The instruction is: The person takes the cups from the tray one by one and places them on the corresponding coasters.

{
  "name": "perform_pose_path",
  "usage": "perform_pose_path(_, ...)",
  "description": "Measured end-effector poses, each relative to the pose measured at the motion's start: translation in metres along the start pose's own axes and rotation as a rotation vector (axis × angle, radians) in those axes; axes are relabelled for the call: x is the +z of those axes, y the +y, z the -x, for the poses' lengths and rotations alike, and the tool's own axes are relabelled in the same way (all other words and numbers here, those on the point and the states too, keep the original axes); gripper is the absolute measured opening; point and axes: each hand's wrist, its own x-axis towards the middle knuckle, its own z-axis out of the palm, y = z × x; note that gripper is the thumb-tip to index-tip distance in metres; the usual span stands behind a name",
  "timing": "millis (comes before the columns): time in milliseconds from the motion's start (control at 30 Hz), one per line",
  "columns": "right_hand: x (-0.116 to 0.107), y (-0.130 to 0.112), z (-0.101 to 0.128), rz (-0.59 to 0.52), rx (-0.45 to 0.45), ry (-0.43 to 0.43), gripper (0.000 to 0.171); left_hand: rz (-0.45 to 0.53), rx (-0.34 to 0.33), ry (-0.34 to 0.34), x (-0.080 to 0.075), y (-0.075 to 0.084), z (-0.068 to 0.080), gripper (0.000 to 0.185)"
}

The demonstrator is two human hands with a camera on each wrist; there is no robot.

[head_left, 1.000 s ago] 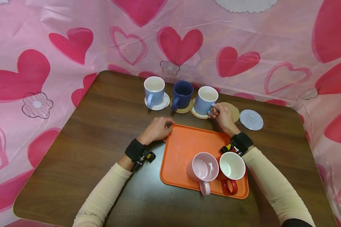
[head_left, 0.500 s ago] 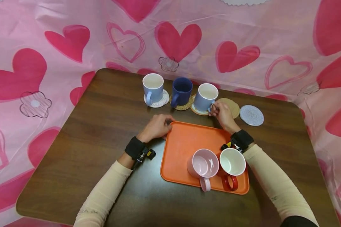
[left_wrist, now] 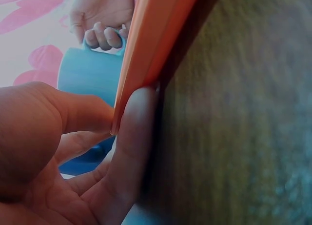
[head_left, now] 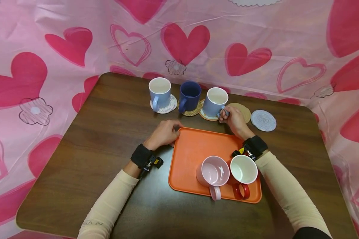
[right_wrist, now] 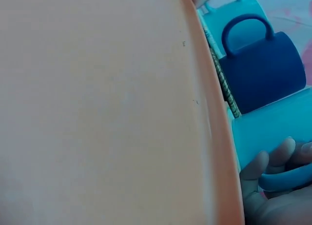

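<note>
My left hand (head_left: 164, 133) pinches the far left corner of an orange tray (head_left: 191, 146); in the left wrist view the thumb lies over its rim and a finger underneath. With curled fingers, my right hand (head_left: 235, 121) holds the handle of a light blue mug (head_left: 213, 105), which is upright over an orange-edged coaster (head_left: 209, 116). Both the mug and my fingers (right_wrist: 263, 161) show beyond the tray's edge in the right wrist view. On the tray stand a pink mug (head_left: 206, 181) and a red mug (head_left: 241, 191) with a white inside, handles toward me.
Left of the held mug, a dark blue mug (head_left: 189, 98) sits on a woven coaster (head_left: 192, 113), and another light blue mug (head_left: 160, 96) on a white coaster (head_left: 169, 107). To the right lie a tan coaster (head_left: 243, 111) and a grey coaster (head_left: 263, 120). A heart-print sheet (head_left: 107, 39) hangs behind the table.
The head view has shifted slightly. Both hands keep their holds on the tray corner and the light blue mug's handle, and the mugs stand where they were.
</note>
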Motion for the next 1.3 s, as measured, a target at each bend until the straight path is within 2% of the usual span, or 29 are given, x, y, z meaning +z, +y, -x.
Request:
perform_pose_path(300, -0.006, 0.002, 0.003, 0.016, 0.048, 0.016, 0.037, 0.011, -0.012, -0.013, 0.006, -0.002, 0.0, 0.03)
perform_pose_path(367, -0.008, 0.001, 0.004, 0.059, 0.063, 0.036, 0.029, 0.016, -0.007, -0.009, 0.007, -0.003, 0.0, 0.03)
perform_pose_path(467, -0.01, -0.005, 0.01, 0.169, 0.076, 0.123, 0.013, 0.016, -0.004, -0.009, 0.008, -0.004, 0.001, 0.03)
perform_pose_path(567, -0.01, -0.018, 0.02, 0.278, 0.069, 0.203, 0.01, 0.012, -0.006, -0.015, 0.008, -0.005, 0.002, 0.03)
perform_pose_path(700, -0.01, -0.042, 0.038, 0.288, -0.008, 0.234, 0.01, 0.021, -0.014, -0.017, 0.009, -0.005, 0.002, 0.03)
perform_pose_path(967, -0.014, -0.094, 0.094, 0.01, -0.302, 0.193, 0.011, 0.026, 0.002, -0.013, 0.008, -0.004, 0.002, 0.031)
perform_pose_path(1067, -0.01, -0.104, 0.116, 0.006, -0.375, 0.176, 0.013, 0.023, 0.009, -0.02, 0.007, -0.004, 0.002, 0.032)
perform_pose_path(1167, -0.004, -0.107, 0.136, 0.134, -0.393, 0.159, 0.014, 0.021, 0.021, -0.014, 0.004, -0.004, 0.001, 0.032)
perform_pose_path(1300, 0.005, -0.105, 0.164, 0.533, -0.36, 0.176, 0.011, 0.006, 0.041, 0.017, 0.001, -0.002, 0.0, 0.032)
